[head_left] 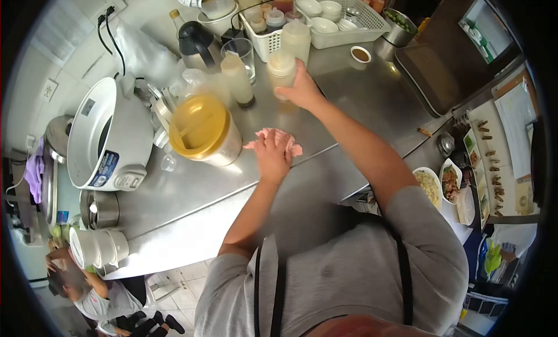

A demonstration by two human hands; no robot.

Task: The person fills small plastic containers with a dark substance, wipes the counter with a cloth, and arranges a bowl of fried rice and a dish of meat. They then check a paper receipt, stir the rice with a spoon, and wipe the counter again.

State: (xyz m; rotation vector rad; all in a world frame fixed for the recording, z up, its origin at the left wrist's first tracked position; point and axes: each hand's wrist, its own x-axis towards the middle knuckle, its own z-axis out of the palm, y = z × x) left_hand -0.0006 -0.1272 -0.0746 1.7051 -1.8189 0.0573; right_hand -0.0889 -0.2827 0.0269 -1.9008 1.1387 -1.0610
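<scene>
My left hand point(273, 158) presses down on a crumpled pink cloth point(293, 148) on the steel counter, fingers bent over it. Further back, my right hand point(300, 92) is wrapped around a translucent plastic bottle point(281, 72) with a pale lid, gripping its lower right side. Left of that bottle stands a squeeze bottle point(237, 81) with dark contents at its base. Behind it is another cloudy plastic bottle point(296, 42). A large tub with a yellow lid point(199, 125) sits just left of the cloth.
The steel counter point(343, 119) carries a white rice cooker point(110, 139) at left and a black-topped jug point(199, 43) behind. White baskets point(325, 45) hold bowls and bottles at the back. A small sauce bowl point(361, 54) and dark tray point(427, 78) lie right. A person point(104, 296) sits lower left.
</scene>
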